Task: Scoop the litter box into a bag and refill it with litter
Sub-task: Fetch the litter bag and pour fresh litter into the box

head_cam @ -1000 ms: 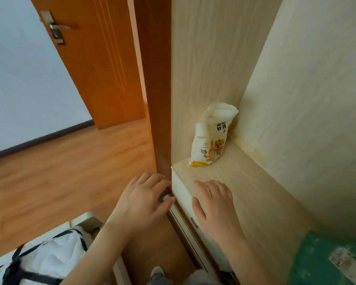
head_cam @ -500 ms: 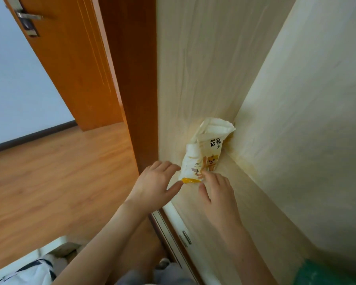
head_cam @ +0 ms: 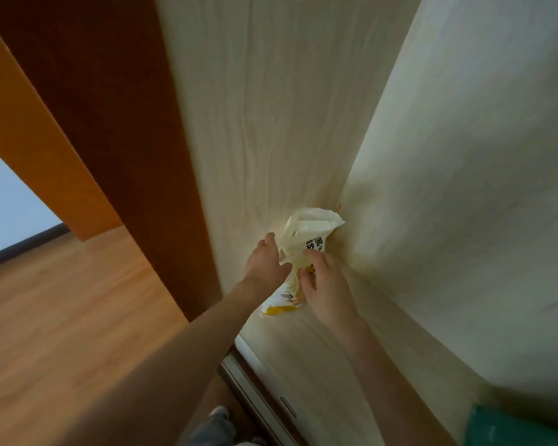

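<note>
A cream and yellow litter bag [head_cam: 306, 239] with black print and a cartoon animal stands in the back corner of a pale wooden ledge [head_cam: 319, 349]. My left hand [head_cam: 266, 260] grips the bag's left side, its thumb on the front. Against the bag's front and right side lies my right hand [head_cam: 326, 289], fingers curled round the bag. Both hands cover its middle. No litter box and no scoop are in view.
Pale wood panels [head_cam: 271, 107] close the corner behind and to the right of the bag. A dark orange door frame [head_cam: 120, 140] stands at the left, with wooden floor [head_cam: 62, 317] below. A green object [head_cam: 522, 426] lies at the lower right.
Both hands have reached forward from the ledge's front edge to the bag and taken hold of it. The view has moved in closer to the corner.
</note>
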Available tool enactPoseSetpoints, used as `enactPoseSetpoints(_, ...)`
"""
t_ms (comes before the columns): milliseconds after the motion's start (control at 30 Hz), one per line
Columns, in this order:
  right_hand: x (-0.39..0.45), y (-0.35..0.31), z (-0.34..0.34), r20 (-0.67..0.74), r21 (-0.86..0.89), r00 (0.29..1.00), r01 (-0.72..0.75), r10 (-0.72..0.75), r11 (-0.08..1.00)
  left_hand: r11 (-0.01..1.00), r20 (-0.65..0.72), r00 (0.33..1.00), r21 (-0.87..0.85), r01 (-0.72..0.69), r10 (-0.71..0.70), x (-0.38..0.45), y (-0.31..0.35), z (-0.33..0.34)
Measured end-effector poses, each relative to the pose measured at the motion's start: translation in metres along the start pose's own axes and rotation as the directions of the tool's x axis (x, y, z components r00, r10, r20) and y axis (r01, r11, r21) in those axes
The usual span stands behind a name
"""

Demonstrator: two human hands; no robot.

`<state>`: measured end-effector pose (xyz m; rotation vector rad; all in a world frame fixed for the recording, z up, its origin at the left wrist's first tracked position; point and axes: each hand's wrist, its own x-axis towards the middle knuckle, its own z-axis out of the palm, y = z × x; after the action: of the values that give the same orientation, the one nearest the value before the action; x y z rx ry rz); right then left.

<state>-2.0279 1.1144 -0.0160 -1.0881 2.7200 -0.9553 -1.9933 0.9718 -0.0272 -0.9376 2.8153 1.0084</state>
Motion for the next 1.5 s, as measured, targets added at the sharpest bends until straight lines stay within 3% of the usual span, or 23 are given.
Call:
enactPoseSetpoints(200,0.021,0.011,0.006,-0.002,-0.026,0.997,-0.082,0.082,0.996,0.998,0.134,0.989,0.010,0.057,-0.058,0.033,-0.015,0.025)
enactPoseSetpoints(500,0.026,0.034,0.004,0.055,-0.112,0.996,-0.061,0.067,0.992,0.994,0.177,0.983,0.085,-0.070,0.054,0.026,-0.043,0.043)
enactPoseSetpoints(633,0.028,0.042,0.003,0.131,-0.228,0.990,0.075,-0.046,0.971,0.982,0.166,0.982,0.146,-0.120,0.095,0.008,-0.056,0.050)
enactPoseSetpoints(733,0.031,0.049,0.005,0.254,-0.401,0.958,0.233,-0.137,0.886,0.968,0.164,0.979,0.201,-0.152,0.120,-0.009,-0.056,0.050)
enactPoseSetpoints(900,0.024,0.063,0.013,0.421,-0.537,0.903,0.323,-0.084,0.779,0.958,0.210,0.971,0.231,-0.167,0.119,-0.035,-0.060,0.047)
enactPoseSetpoints(1200,-0.010,0.096,0.021,0.545,-0.470,0.836,0.247,0.059,0.847,0.970,0.235,0.969,0.203,-0.131,0.082,-0.094,-0.088,0.039)
enactPoseSetpoints(1367,-0.028,0.100,0.012,0.662,-0.437,0.749,0.378,0.008,0.816,0.968,0.296,0.951,0.195,-0.155,0.093,-0.119,-0.097,0.033)
enactPoseSetpoints(1500,-0.038,0.101,0.008,0.728,-0.375,0.685,0.376,0.018,0.847,0.981,0.294,0.953,0.151,-0.123,0.074,-0.123,-0.100,0.026)
